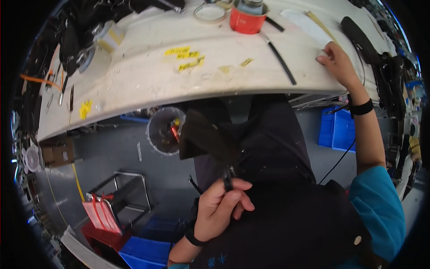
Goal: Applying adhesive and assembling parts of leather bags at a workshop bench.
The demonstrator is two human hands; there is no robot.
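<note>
My left hand [219, 210] is in front of my body, its fingers closed round the narrow black end of a dark padded piece [204, 136]. This piece widens upward and away from the hand, and a small metal part shows near its narrow end. My right hand [339, 65] is at the right of the white table [139, 62], its fingers curled close to the tabletop. Whether they pinch something small, I cannot make out. Just beyond those fingers lies a white sheet [304, 24], with a yellowish strip [320, 24] along it.
A black-handled tool [282, 62] lies left of my right hand, below a red round container [247, 22]. Yellow labels [183, 53] are scattered mid-table. Beneath are a waste bin [156, 134] and a blue crate [336, 130]. A stool [143, 188] stands left.
</note>
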